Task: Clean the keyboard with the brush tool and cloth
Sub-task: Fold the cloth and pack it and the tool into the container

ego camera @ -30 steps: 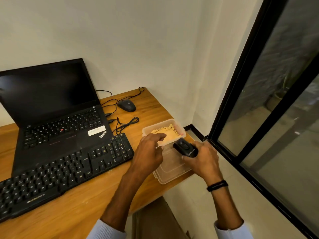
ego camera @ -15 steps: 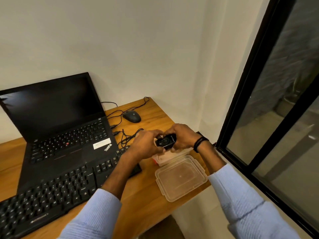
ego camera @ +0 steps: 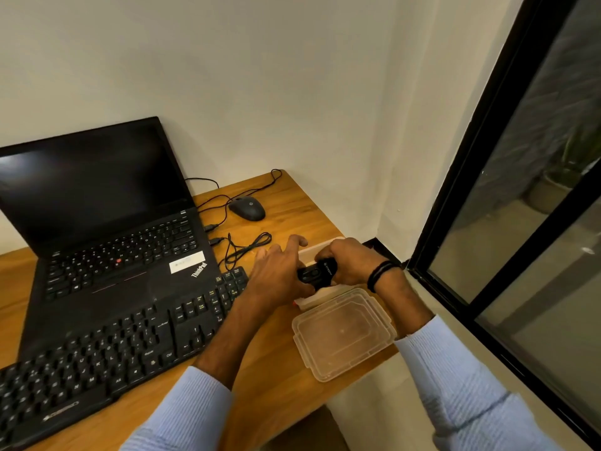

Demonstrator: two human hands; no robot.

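Observation:
A small black tool [ego camera: 317, 273] is held above a clear plastic container [ego camera: 320, 249] at the desk's right side. My right hand [ego camera: 349, 262] grips the tool's right end. My left hand [ego camera: 279, 271] touches its left end with the thumb side, the other fingers spread and fairly straight. A black external keyboard [ego camera: 107, 349] lies in front of the laptop, its right end just left of my left hand. The container's inside is hidden by my hands.
An open black laptop [ego camera: 107, 222] stands behind the keyboard. A black mouse [ego camera: 247, 208] and loose cables [ego camera: 247, 247] lie at the desk's back. The container's clear lid [ego camera: 341, 333] rests at the wooden desk's [ego camera: 266, 385] right front edge. A black-framed glass door [ego camera: 520, 190] is on the right.
My hands lifted the black tool from beside the container and came together over it. The camera view shifted up, so the yellow cloth in the container is now hidden.

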